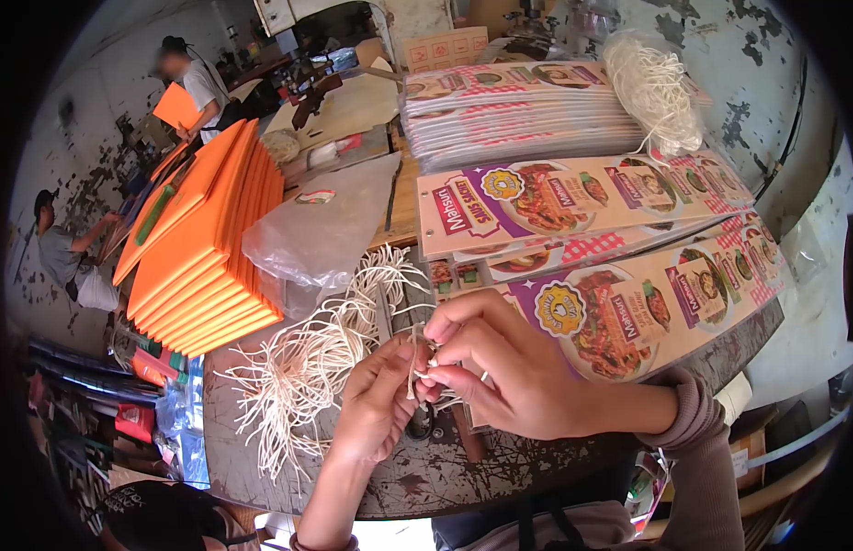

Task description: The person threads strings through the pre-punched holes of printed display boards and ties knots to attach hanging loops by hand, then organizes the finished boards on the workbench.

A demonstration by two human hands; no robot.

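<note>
Above the front of the worn table, my left hand (pixel 382 397) and my right hand (pixel 514 367) meet, both closed in a pinch on a short cream cord (pixel 412 367). A knot or loop in the cord shows between the fingertips. Left of my hands lies a loose heap of cut cream cords (pixel 298 376). Beneath my hands is a pair of scissors, mostly hidden, with a dark handle (pixel 420 424). A printed food banner card (pixel 619 317) lies just beyond my right hand, its near corner partly covered by that hand.
More printed cards (pixel 518 115) are stacked at the back right, topped by a plastic bag of cord (pixel 654 92). Orange boards (pixel 210 248) stand in a tall pile on the left, beside a clear plastic sheet (pixel 321 230). Two people work farther back at left; a black cap (pixel 155 516) shows below.
</note>
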